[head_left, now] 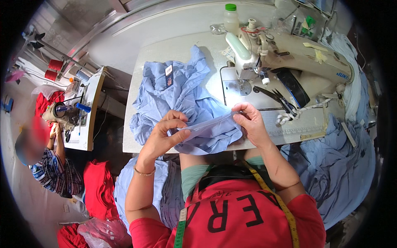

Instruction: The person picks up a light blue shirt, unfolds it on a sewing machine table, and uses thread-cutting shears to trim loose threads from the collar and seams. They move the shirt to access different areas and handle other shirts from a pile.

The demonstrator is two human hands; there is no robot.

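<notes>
A light blue garment (pixel 165 93), probably a shirt, lies bunched on the sewing table with a dark label sewn on it. Its near edge is stretched between my two hands at the table's front edge. My left hand (pixel 165 134) pinches one end of this folded strip with thumb and fingers. At the other end my right hand (pixel 250 122) grips the cloth between thumb and fingertips. Just beyond my right hand stands the sewing machine (pixel 285 51), its needle area apart from the cloth. Black scissors (pixel 275 97) lie beside the machine.
A black phone (pixel 293 87) and a white braided cord (pixel 306 112) lie right of the scissors. Behind the machine stands a green-capped bottle (pixel 230 20). Blue cloth (pixel 331 173) heaps at right; folded blue pieces (pixel 142 186) hang left. A co-worker (pixel 58 169) sews at far left.
</notes>
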